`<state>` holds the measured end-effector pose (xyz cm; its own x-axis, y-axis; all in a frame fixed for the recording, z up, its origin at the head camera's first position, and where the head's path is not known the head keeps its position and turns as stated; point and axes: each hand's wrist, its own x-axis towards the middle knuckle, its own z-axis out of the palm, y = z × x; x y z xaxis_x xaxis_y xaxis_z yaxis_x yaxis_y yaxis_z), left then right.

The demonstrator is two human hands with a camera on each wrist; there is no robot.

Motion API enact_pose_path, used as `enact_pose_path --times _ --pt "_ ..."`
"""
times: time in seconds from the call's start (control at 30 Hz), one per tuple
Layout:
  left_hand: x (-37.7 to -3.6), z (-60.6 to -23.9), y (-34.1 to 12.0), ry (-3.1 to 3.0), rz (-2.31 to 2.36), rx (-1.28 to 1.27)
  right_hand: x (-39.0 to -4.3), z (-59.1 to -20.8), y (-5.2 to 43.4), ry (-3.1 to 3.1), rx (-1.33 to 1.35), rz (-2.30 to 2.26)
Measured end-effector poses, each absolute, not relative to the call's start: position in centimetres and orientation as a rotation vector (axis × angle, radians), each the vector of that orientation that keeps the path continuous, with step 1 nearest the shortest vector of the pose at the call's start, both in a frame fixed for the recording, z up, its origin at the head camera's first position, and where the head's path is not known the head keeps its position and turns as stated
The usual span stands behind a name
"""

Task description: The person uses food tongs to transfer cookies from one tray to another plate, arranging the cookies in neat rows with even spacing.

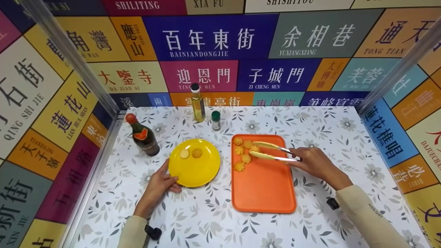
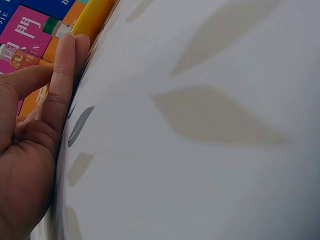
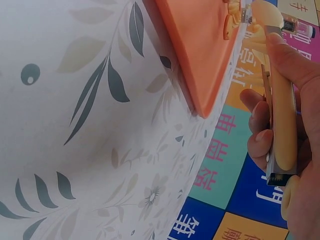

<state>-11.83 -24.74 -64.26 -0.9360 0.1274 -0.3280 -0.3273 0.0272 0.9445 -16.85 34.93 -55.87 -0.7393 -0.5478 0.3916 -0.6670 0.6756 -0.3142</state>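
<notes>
My left hand [image 1: 160, 184] holds the near left rim of a yellow plate [image 1: 196, 174]; two round biscuits, one pale [image 1: 184, 153] and one browner [image 1: 196, 153], lie on it. In my right hand [image 1: 315, 163] is a pair of metal tongs [image 1: 284, 159] with cream-coloured tips and grips. The tips reach over the orange tray [image 1: 263, 189], on either side of a piped cookie [image 1: 254, 149]; whether they touch it I cannot tell. Several cookies [image 1: 239, 166] lie along the tray's far left part. The right wrist view shows the fingers curled around the tongs' handle [image 3: 285, 125].
A dark bottle with a red cap [image 1: 144, 137] stands left of the plate. Behind the plate are an oil bottle [image 1: 198, 105] and a small green-capped jar [image 1: 216, 121]. Printed wall panels [image 1: 206, 38] enclose the back and sides of the patterned table [image 1: 213, 220].
</notes>
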Motion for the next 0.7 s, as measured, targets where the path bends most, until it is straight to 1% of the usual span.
enact_pose_path --times 0.43,0.7 --pt "-11.71 -64.2 -24.77 2.008 1.986 -0.162 -16.85 -56.0 34.64 -2.615 0.987 0.648" --pt "-11.86 -64.33 -24.78 1.984 1.998 -0.182 -16.94 -56.0 34.49 -2.613 0.985 0.646"
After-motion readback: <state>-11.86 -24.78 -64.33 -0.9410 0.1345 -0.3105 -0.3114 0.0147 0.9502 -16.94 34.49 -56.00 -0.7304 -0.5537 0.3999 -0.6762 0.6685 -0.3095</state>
